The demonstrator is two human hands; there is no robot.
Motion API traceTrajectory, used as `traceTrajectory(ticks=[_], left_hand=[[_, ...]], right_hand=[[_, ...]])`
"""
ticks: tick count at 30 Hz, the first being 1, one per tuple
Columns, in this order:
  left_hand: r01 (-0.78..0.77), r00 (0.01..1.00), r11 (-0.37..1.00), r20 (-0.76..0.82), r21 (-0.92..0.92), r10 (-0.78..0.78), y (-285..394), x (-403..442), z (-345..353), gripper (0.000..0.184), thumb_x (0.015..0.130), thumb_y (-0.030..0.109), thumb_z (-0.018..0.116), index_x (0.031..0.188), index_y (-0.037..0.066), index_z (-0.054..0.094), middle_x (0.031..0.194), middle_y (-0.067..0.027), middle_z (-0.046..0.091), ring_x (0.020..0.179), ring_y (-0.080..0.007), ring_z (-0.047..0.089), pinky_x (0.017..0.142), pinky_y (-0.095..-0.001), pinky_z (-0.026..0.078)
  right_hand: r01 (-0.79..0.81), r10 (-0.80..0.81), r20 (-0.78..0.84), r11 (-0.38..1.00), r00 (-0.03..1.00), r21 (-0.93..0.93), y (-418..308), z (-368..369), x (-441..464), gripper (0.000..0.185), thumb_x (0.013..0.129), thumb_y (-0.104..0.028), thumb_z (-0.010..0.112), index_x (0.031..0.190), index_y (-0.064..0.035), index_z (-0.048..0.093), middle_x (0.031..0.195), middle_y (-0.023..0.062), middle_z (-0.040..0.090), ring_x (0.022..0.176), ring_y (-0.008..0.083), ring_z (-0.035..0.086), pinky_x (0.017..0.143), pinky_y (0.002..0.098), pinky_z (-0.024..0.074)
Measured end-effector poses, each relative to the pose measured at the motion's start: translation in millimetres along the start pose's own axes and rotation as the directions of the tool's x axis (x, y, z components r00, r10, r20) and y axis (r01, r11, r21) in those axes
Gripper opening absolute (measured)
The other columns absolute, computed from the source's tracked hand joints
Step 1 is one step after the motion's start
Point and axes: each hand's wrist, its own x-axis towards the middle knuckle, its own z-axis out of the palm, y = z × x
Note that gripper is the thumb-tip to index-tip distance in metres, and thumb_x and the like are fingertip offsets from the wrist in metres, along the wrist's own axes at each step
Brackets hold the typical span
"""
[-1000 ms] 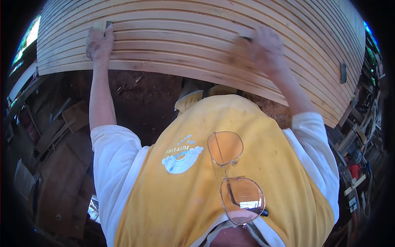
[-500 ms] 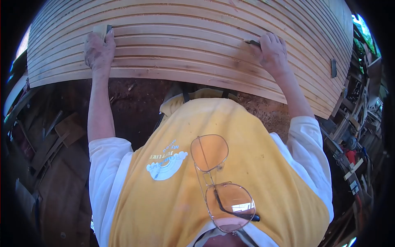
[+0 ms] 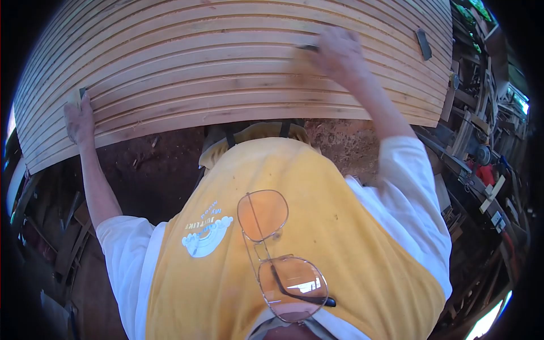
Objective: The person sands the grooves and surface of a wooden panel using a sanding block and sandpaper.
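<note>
Ridged wooden slats (image 3: pixel 226 90) span the top of the view. My left hand (image 3: pixel 80 120) is closed on a small pale block with a dark edge (image 3: pixel 73 98), at the left part of the slats. Over the right half of the slats, my right hand (image 3: pixel 340 55) is closed around a short dark tool (image 3: pixel 307 47) that points left. The tool's tip and the area just below it are blurred by motion. A small dark flat piece (image 3: pixel 423 45) lies on the slats further right.
Brown ground (image 3: pixel 340 141) shows between the slats' front edge and my body. Wood scraps and tools crowd the right side, with a red object (image 3: pixel 485 174) and a pale wooden cross-shaped piece (image 3: pixel 492 194). Boards (image 3: pixel 93 283) lie at lower left. Glasses (image 3: pixel 283 277) hang on my yellow shirt.
The view has turned, so the slats and dark flat piece sit differently. My left hand, still holding the block, appears further left and lower; my right hand with the tool has shifted left and up.
</note>
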Motion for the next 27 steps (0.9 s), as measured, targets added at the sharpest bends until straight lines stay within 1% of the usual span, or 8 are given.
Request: traceTrajectory(ticks=[2,5,12,15,18,21,24,27], left_hand=[[-0.004,1.0,1.0,-0.008,-0.004,0.004,-3,3,3,0.076,0.093,0.066,0.059,0.117,-0.006,0.062,0.116,-0.0313,0.067,0.112,-0.0487,0.065,0.095,-0.0546,0.05],[0.025,1.0,1.0,-0.015,-0.009,-0.025,-5,1,6,0.078,0.092,0.068,0.059,0.116,-0.005,0.062,0.116,-0.0308,0.067,0.111,-0.0491,0.065,0.096,-0.0543,0.049],[0.057,0.998,0.997,0.006,0.05,-0.057,-7,4,6,0.082,0.09,0.073,0.057,0.12,-0.003,0.061,0.121,-0.0326,0.066,0.117,-0.0487,0.062,0.099,-0.0525,0.047],[0.02,0.999,0.999,-0.026,-0.038,-0.021,-15,7,19,0.084,0.09,0.074,0.056,0.125,-0.002,0.059,0.126,-0.0311,0.065,0.121,-0.0486,0.061,0.102,-0.0532,0.046],[0.026,0.999,0.999,-0.03,-0.034,-0.027,-12,3,15,0.083,0.09,0.073,0.055,0.127,-0.002,0.059,0.128,-0.0284,0.065,0.121,-0.0476,0.062,0.102,-0.0541,0.048],[0.028,0.996,0.999,-0.088,0.02,-0.026,-4,-7,6,0.077,0.09,0.069,0.06,0.12,-0.002,0.061,0.121,-0.0274,0.068,0.115,-0.0457,0.065,0.096,-0.0547,0.052],[0.049,0.998,0.999,-0.031,-0.017,-0.049,14,-9,-3,0.073,0.09,0.067,0.061,0.113,-0.002,0.061,0.115,-0.0273,0.069,0.11,-0.0457,0.067,0.092,-0.055,0.053],[0.036,0.997,0.998,-0.066,-0.051,-0.039,10,-9,-4,0.071,0.092,0.068,0.06,0.107,-0.001,0.06,0.11,-0.0277,0.069,0.105,-0.0474,0.066,0.09,-0.0555,0.052]], right_hand=[[-0.032,0.034,0.021,0.996,0.999,-0.081,94,-14,-71,0.028,0.089,-0.031,0.075,0.098,-0.0091,0.06,0.098,0.0103,0.061,0.103,0.0339,0.06,0.093,0.0495,0.0437],[-0.011,0.012,0.013,0.998,1.0,-0.068,120,-14,-80,0.027,0.089,-0.028,0.074,0.099,-0.0088,0.058,0.097,0.0111,0.061,0.1,0.0347,0.06,0.09,0.0492,0.0442],[0.213,-0.176,-0.241,0.967,0.954,0.137,-65,30,58,0.013,0.082,-0.019,0.065,0.092,-0.0141,0.057,0.091,0.0075,0.061,0.09,0.0281,0.061,0.075,0.0442,0.0449],[0.144,-0.117,-0.137,0.967,0.984,0.208,-71,21,55,0.013,0.083,-0.02,0.064,0.093,-0.0143,0.059,0.09,0.0072,0.062,0.09,0.0283,0.061,0.075,0.0448,0.0451],[0.021,-0.021,0.001,0.999,1.0,0.024,-8,2,6,0.018,0.089,-0.027,0.067,0.092,-0.0116,0.059,0.092,0.0085,0.062,0.094,0.0302,0.062,0.085,0.0483,0.0442],[0.113,-0.113,-0.037,0.993,0.993,0.016,9,2,3,0.027,0.086,-0.028,0.076,0.092,-0.0096,0.057,0.095,0.011,0.06,0.096,0.0322,0.06,0.086,0.0489,0.0441],[0.151,-0.149,-0.035,0.986,0.988,0.067,-68,13,57,0.029,0.084,-0.028,0.078,0.092,-0.0098,0.057,0.094,0.0103,0.06,0.094,0.0316,0.061,0.083,0.0488,0.0439],[0.359,-0.301,-0.248,0.903,0.921,0.237,-197,35,153,0.011,0.082,-0.013,0.059,0.093,-0.012,0.059,0.087,0.0079,0.062,0.086,0.029,0.062,0.077,0.0474,0.0432]])
